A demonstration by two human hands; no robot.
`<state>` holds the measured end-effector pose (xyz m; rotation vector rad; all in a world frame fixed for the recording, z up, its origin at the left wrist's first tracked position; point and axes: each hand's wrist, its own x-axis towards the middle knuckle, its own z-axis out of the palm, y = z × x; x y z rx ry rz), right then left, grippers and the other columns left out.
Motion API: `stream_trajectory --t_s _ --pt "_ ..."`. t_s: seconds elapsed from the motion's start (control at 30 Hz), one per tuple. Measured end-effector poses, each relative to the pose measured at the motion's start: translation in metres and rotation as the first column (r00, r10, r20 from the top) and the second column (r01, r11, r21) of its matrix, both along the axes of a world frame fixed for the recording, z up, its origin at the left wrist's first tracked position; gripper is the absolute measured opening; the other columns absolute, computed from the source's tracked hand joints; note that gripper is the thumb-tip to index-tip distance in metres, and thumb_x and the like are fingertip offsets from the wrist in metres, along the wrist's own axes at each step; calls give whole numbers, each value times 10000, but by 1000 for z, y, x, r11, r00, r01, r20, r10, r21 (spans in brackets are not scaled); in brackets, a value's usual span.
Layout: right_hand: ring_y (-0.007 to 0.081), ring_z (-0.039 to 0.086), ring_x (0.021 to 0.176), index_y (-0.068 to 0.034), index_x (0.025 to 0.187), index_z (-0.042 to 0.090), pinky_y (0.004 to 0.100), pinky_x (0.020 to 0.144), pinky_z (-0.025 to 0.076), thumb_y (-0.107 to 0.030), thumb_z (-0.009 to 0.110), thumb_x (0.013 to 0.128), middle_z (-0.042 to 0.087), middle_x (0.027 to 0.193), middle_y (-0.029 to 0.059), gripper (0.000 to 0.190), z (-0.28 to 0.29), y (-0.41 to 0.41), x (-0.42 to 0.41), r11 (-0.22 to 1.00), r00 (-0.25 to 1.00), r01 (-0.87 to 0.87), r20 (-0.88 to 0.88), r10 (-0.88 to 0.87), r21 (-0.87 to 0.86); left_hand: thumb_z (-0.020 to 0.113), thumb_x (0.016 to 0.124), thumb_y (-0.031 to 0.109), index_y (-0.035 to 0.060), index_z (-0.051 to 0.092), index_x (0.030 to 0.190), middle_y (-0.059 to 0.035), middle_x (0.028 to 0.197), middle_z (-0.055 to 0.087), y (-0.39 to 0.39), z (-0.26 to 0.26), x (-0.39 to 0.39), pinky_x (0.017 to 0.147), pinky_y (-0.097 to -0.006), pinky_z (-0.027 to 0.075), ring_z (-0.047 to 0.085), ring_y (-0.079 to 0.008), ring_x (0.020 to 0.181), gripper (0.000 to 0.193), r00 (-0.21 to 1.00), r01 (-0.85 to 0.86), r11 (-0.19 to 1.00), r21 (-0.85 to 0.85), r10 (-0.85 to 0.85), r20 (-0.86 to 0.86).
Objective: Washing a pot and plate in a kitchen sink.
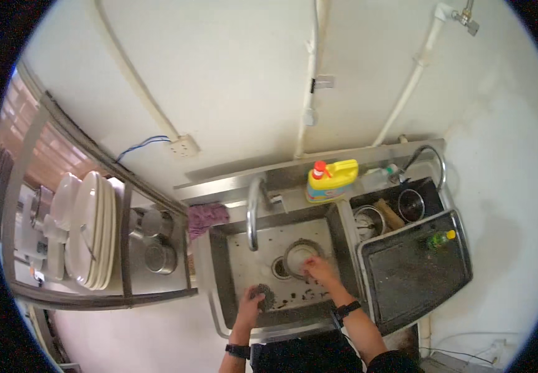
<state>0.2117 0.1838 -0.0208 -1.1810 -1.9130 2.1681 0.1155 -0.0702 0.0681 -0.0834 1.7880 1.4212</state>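
Low in the left part of the stainless steel sink basin (250,247), my left hand (251,303) grips a dark round scouring pad (264,297). My right hand (318,269) is at the lower right rim of a round metal bowl (302,255), with the fingers reaching over its edge; whether they pinch it is too small to tell. The bowl stands beside the drain (280,267) and partly overlaps it. Dark scraps of debris (308,294) lie on the basin floor near its front. A curved chrome faucet (252,219) arches over the basin's left part.
A yellow detergent jug (333,181) and a purple cloth (207,218) rest on the back ledge. To the right, a black tray (418,272) with a small green bottle (439,239) covers part of a second basin holding pots (369,221). At left, a metal shelf holds white plates (92,233).
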Motion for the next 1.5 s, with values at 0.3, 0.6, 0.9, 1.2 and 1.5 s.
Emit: stream_trajectory --t_s 0.3,0.6,0.9,1.2,1.5 --pt "166 618 714 -36 954 595 311 610 479 -164 574 874 649 806 65 153 26 38 -5 981 975 165 168 -148 -97 597 839 38 16 500 1230 -108 973 615 49 10 -11 711 -309 514 614 -191 827 404 989 -9 992 127 -9 146" --pt "183 620 938 -80 1220 507 316 698 491 -271 627 901 623 1048 53 391 50 -5 -31 806 995 76 -10 -101 -586 543 863 8 -7 343 1381 -136 1250 509 93 28 -6 976 -329 427 516 -216 1148 556 978 31 943 332 -97 183" --pt "177 605 918 -66 1221 517 313 727 515 -135 659 874 609 1048 64 380 43 7 -14 807 942 227 -88 -324 -546 633 846 103 0 234 1449 -161 1306 491 135 5 26 967 -319 418 487 -228 1197 730 921 358 922 144 -324 -216" --pt "168 599 715 -54 1037 620 312 577 492 -233 668 845 641 855 70 266 22 29 -97 926 963 140 -171 -210 -350 619 848 129 -22 491 1225 -122 1076 632 77 25 22 817 -314 488 630 -217 953 426 900 361 922 -140 -384 -208" --pt "376 662 784 68 818 652 444 728 505 -424 630 821 641 791 282 492 17 90 -171 896 998 -60 0 67 439 599 878 230 56 567 1123 -58 1009 653 28 60 51 745 -270 472 628 -163 892 302 1000 14 987 -160 -16 -13"
